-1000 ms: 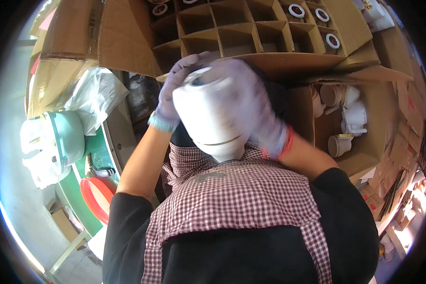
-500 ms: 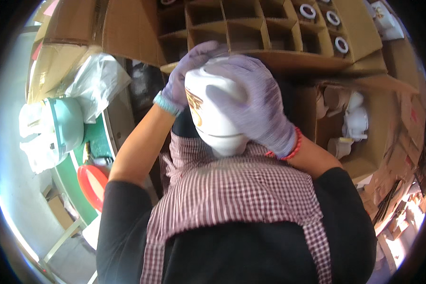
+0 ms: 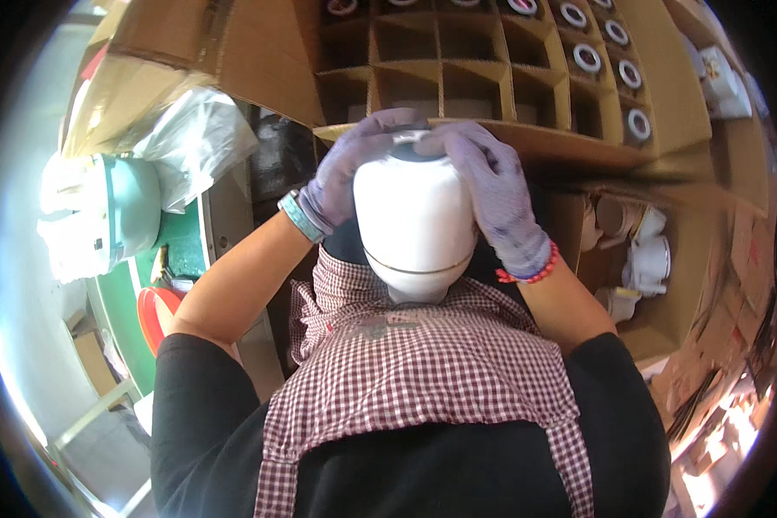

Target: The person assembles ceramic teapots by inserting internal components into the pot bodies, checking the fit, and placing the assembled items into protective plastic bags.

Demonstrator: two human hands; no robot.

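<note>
In front of my apron a glossy white vessel (image 3: 416, 216), rounded and narrowing toward me, with a thin gold line near its narrow end, is held between both hands. My left hand (image 3: 358, 168), in a light purple knit glove, curls around its far left edge. My right hand (image 3: 496, 194), gloved the same way, presses its far right edge with fingers bent over the far end. Between the fingertips a dark patch and a white rim show at that end; what it is, I cannot make out. The vessel's underside is hidden.
Ahead stands a cardboard box with dividers (image 3: 442, 86), holding several round-topped white pieces (image 3: 587, 59) on its right. Another carton (image 3: 665, 332) at right contains white cups (image 3: 647, 259). At left are a pale teal container (image 3: 136, 203), clear plastic (image 3: 194, 142) and a red round object (image 3: 154, 315).
The vessel has turned, so its gold pattern no longer faces up and a plain white side shows. My right hand has shifted from across its top to its right side.
</note>
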